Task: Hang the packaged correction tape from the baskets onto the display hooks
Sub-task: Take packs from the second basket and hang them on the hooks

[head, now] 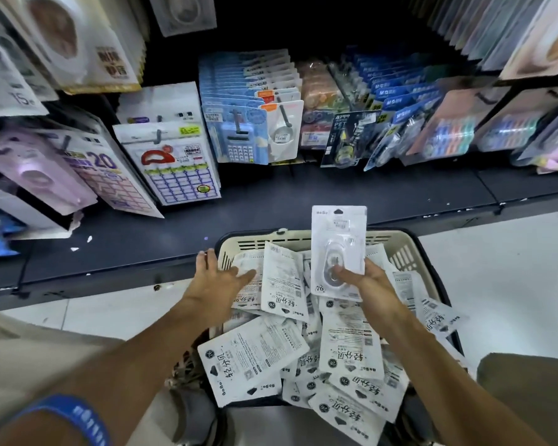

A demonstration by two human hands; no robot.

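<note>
A cream plastic basket (403,249) stands on the floor below me, heaped with several white correction tape packs (351,342), most lying back side up. My right hand (364,284) pinches one pack (339,239) by its lower edge and holds it upright, front side toward me, above the basket's far end. My left hand (221,276) reaches over the basket's left rim with straight fingers touching a pack (282,278) in the pile. Display hooks (158,136) stick out of the shelf wall ahead, loaded with other stationery.
A dark low shelf ledge (271,204) runs between basket and hanging goods. Packaged label sheets (174,169), calculators (239,140) and blue carded items (397,101) hang in rows. White floor tiles (503,284) lie to the right; my knees frame the basket.
</note>
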